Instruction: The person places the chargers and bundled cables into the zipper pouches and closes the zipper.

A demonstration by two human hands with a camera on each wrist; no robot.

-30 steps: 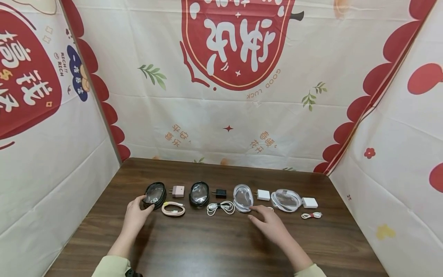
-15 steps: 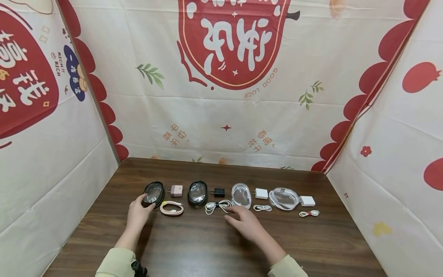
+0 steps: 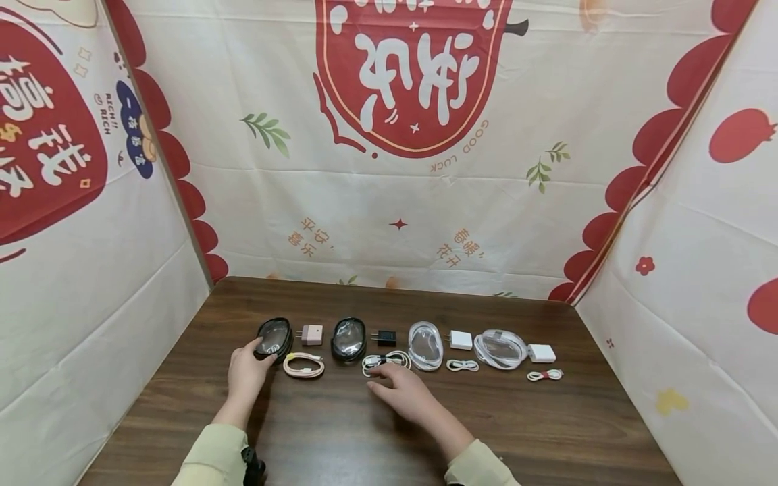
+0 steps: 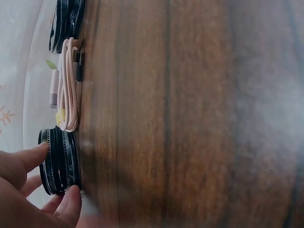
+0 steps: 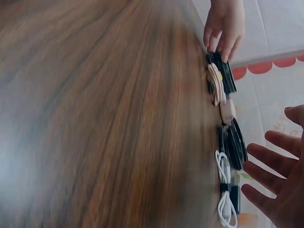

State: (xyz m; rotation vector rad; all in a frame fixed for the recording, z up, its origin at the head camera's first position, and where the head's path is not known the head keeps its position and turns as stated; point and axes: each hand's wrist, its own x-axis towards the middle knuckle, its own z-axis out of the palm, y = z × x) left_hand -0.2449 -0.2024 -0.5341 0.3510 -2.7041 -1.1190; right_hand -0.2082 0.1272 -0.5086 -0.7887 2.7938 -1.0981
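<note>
My left hand [image 3: 248, 372] grips an oval black-rimmed zip case [image 3: 275, 337] with a clear top at the left end of a row on the table. In the left wrist view, thumb and fingers hold the case [image 4: 59, 161] from opposite sides. My right hand [image 3: 401, 391] is over the front of a coiled white cable [image 3: 395, 358] with a black tie, partly hiding it. Its fingers [image 5: 270, 159] are spread and hold nothing. A pink cable [image 3: 303, 374] and a pink charger plug [image 3: 313, 335] lie beside the held case.
Farther right along the row are another black-rimmed case [image 3: 349, 339], a black plug [image 3: 385, 338], two white-rimmed clear cases [image 3: 425, 368] and two white plugs [image 3: 460, 340]. Small tied white cables [image 3: 462, 365] lie in front. Printed cloth walls [image 3: 340, 256] stand behind and beside the wooden table [image 3: 316, 432].
My right hand has swept left from the white-rimmed case to the white cable with the black tie. The left hand keeps its grip; its case has shifted slightly right.
</note>
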